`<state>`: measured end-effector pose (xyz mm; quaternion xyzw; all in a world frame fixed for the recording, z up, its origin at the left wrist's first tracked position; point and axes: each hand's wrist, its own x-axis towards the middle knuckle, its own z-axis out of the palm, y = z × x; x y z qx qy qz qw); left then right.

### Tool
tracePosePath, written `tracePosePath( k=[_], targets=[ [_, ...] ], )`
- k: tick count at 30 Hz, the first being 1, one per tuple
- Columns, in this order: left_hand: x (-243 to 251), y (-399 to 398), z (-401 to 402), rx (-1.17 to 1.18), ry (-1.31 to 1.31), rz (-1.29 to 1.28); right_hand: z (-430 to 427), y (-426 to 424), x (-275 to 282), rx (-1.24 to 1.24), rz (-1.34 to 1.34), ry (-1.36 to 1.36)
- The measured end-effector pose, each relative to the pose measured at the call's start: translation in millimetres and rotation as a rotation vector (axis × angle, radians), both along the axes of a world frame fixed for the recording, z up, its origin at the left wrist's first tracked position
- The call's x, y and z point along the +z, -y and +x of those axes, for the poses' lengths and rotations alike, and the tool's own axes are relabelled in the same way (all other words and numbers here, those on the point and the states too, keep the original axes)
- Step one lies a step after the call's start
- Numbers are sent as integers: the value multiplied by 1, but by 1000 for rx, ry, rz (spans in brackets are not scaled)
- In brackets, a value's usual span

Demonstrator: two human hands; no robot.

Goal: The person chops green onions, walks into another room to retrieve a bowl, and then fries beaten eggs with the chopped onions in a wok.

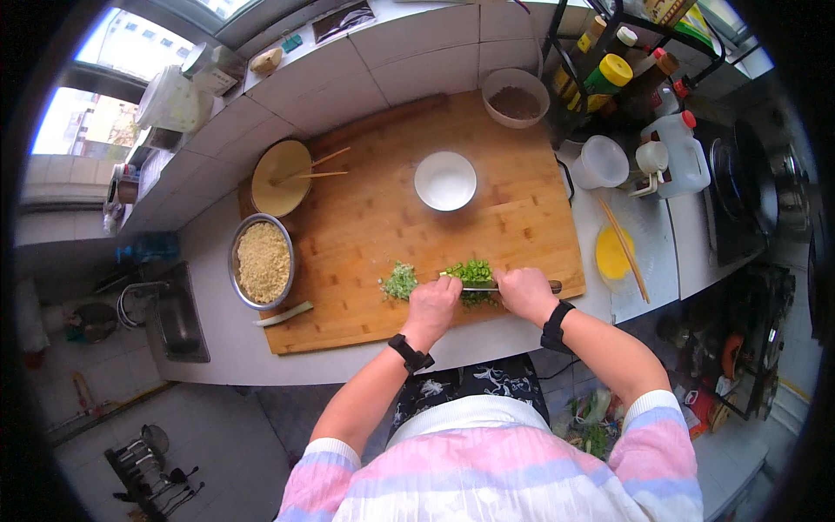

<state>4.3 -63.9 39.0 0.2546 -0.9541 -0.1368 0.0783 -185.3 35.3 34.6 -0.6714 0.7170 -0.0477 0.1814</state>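
Both my hands are on a kitchen knife (479,287) at the front of a wooden cutting board (365,222). My right hand (527,293) grips it at the handle end, and the dark handle's tip shows beyond the fist. My left hand (433,307) is at the other end of the blade; whether it grips or only presses there is not clear. Chopped green scallion (471,273) lies around the blade, some behind it and some in front. A paler chopped heap (399,280) sits beside my left hand. A white bowl (445,181) stands farther back on the board.
At the left are a metal bowl of pale crumbly food (262,262), a pale stalk (286,314) and a batter bowl (282,179) with chopsticks. A bowl (515,98) stands at the back. Right of the board are beaten egg (614,253), a jug (682,156) and a bottle rack.
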Motion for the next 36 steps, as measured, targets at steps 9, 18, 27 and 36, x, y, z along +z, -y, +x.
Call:
tracePosePath(
  k=[9,18,27,36],
  targets=[
    [1,18,-10,58,79,-21,-12,32,4,40,13,-75],
    [5,14,1,82,88,-15,1,24,21,48,27,-29],
    [0,9,8,52,112,-25,18,11,23,-41,8,5],
    [7,30,-9,41,57,-9,-5,26,21,-22,30,-1]
  ],
)
